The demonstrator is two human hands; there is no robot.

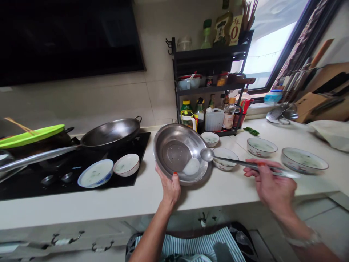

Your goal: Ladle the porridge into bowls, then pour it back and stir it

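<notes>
My left hand (169,185) grips the near rim of a wide metal basin (174,154), tilting it so that a little whitish liquid (191,166) pools at its lower right. In my right hand (268,183) is a long-handled metal spoon (207,154), its small bowl over the basin's right rim. Just behind the spoon stands a patterned bowl (225,165), partly covered by the handle. A smaller bowl (209,139) of pale soup with green bits sits behind it. To the right are two more soup bowls, a medium one (262,146) and a larger one (304,160).
On the black stove (65,182) at left are a blue-rimmed bowl (95,174), a white bowl (126,165) and a wok (113,133) with its long handle jutting left. A black rack (208,89) of bottles stands against the wall. Green leaves (251,131) lie beside it.
</notes>
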